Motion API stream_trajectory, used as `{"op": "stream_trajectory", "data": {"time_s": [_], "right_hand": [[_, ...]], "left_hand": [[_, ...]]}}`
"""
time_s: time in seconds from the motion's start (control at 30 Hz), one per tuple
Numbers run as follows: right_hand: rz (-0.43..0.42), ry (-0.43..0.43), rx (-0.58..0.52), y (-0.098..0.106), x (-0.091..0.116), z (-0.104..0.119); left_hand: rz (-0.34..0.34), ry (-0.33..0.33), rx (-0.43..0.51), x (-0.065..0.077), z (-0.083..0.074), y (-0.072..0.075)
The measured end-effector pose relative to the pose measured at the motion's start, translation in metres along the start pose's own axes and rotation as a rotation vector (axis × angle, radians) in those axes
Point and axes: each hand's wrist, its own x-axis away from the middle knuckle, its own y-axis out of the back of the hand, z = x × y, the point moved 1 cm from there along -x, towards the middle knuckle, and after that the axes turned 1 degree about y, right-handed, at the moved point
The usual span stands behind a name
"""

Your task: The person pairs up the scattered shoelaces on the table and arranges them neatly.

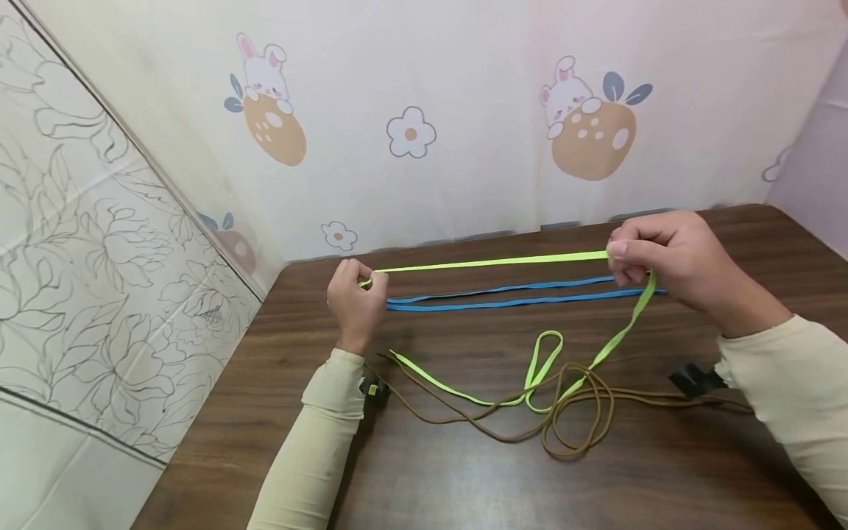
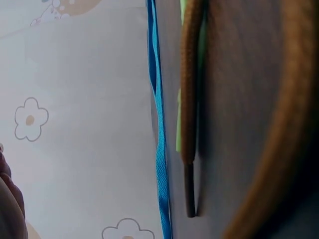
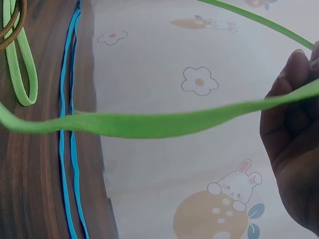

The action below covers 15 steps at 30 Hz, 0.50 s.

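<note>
A flat neon-green shoelace [image 1: 490,262] is stretched nearly level above the table between both hands. My left hand [image 1: 358,300] pinches it near one end. At the other side my right hand [image 1: 676,258] grips it between thumb and fingers, and the rest trails down to the tabletop, forming a narrow loop. Behind, a blue shoelace [image 1: 503,302] lies doubled in two long, roughly parallel strands. A brown round shoelace [image 1: 510,439] lies in loose coils, crossing the green one. In the right wrist view, the hanging green lace [image 3: 149,125] passes in front of the blue strands [image 3: 62,149].
The dark wood table [image 1: 464,486] meets a wall covering [image 1: 464,184] with rabbit and flower prints at its back edge. A flower-patterned panel [image 1: 99,221] stands at the left. Black wrist devices [image 1: 695,380] sit under the sleeves.
</note>
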Motion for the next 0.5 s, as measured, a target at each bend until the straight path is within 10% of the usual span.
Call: {"op": "stream_trajectory", "data": {"time_s": [0.5], "right_hand": [[-0.112, -0.161, 0.243, 0.021, 0.016, 0.002]], "left_hand": [[0.091, -0.025, 0.033, -0.004, -0.010, 0.018]]}}
